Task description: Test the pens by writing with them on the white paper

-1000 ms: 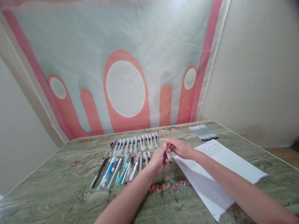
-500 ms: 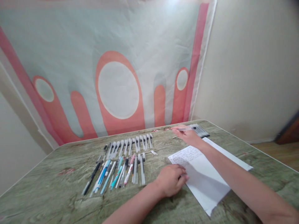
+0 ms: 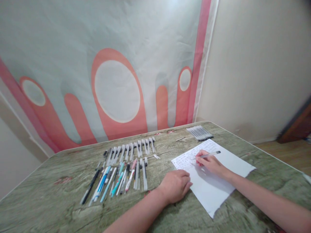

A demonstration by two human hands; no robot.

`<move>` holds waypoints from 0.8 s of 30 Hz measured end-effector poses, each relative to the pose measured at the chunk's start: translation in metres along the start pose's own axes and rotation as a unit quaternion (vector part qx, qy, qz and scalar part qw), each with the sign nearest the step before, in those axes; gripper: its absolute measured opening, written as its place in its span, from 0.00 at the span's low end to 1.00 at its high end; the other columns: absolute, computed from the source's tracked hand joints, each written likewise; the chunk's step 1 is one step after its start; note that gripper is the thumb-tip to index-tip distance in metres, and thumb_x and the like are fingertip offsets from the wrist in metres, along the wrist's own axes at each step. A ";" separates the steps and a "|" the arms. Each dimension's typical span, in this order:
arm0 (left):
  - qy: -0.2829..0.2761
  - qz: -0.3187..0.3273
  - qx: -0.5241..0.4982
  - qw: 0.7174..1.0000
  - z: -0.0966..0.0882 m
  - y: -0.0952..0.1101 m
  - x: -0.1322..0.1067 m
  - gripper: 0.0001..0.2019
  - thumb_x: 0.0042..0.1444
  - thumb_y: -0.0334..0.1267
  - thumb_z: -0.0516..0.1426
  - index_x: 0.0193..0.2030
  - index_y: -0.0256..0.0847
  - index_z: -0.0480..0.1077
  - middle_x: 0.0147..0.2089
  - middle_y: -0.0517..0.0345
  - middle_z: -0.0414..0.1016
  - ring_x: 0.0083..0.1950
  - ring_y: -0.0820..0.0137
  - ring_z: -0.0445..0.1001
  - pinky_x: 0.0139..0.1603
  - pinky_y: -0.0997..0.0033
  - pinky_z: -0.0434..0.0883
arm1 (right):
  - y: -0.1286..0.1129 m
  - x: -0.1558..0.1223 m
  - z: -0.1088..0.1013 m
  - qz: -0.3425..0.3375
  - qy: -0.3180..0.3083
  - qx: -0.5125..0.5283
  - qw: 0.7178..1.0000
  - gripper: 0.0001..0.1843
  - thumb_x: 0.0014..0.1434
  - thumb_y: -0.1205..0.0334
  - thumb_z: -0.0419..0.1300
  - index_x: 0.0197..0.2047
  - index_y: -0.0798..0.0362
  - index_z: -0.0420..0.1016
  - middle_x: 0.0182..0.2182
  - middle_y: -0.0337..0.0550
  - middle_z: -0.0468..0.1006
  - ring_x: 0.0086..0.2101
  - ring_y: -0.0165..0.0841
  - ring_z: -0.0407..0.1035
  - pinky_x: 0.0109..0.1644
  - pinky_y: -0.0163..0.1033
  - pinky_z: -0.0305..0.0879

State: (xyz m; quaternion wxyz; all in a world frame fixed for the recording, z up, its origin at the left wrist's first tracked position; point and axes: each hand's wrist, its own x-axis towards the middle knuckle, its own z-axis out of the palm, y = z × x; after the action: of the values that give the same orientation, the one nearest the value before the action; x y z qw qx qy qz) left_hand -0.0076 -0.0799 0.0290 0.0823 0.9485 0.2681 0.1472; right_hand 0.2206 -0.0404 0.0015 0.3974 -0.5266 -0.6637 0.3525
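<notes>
A clear-barrelled pen [image 3: 211, 154] with a dark end is pinched in my right hand [image 3: 209, 162]. The hand rests over the sheet of white paper [image 3: 213, 191], and the pen's tip points at the lines of handwriting on its upper left part. Along the paper's left edge lies my left hand [image 3: 175, 185], back up, with its fingers curled together. Whatever may be under those fingers is hidden.
A row of capped pens [image 3: 132, 151] lies at the back left. In front of it are several mixed pens [image 3: 114, 181], coloured and dark. A small white piece [image 3: 156, 156] lies nearby. Beyond the paper sits a bundle of slim clear pens [image 3: 199, 132].
My right hand has come down from near the bundle at the back onto the paper, pen still held. My left hand stays by the paper's edge. The view has shifted slightly.
</notes>
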 end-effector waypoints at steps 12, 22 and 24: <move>-0.013 0.004 0.014 1.000 0.000 0.000 0.002 0.15 0.59 0.40 0.44 0.40 0.38 0.69 0.44 0.52 0.72 0.46 0.70 0.69 0.48 0.71 0.65 | -0.002 -0.004 -0.001 -0.062 0.011 -0.115 0.991 0.11 0.55 0.57 0.49 0.25 0.52 0.61 0.19 0.33 0.61 0.22 0.28 0.57 0.28 0.35 0.54; -0.018 0.006 0.012 1.000 -0.002 0.001 0.003 0.15 0.59 0.39 0.44 0.40 0.37 0.69 0.44 0.52 0.72 0.46 0.70 0.69 0.48 0.71 0.65 | 0.000 -0.003 0.000 -0.069 0.009 -0.104 0.992 0.09 0.55 0.58 0.50 0.25 0.52 0.61 0.20 0.33 0.62 0.24 0.29 0.58 0.29 0.35 0.55; -0.017 0.005 0.013 1.000 -0.002 0.001 0.004 0.15 0.59 0.39 0.44 0.41 0.37 0.69 0.44 0.52 0.72 0.47 0.70 0.68 0.49 0.71 0.65 | 0.001 -0.003 0.000 -0.072 0.009 -0.101 0.992 0.09 0.55 0.58 0.50 0.25 0.52 0.61 0.20 0.33 0.62 0.24 0.29 0.58 0.29 0.35 0.55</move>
State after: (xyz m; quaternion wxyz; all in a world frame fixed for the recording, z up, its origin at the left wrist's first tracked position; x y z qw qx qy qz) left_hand -0.0049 -0.0784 0.0316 0.0743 0.9533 0.2635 0.1277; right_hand 0.2216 -0.0429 0.0001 0.3730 -0.5177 -0.7285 0.2492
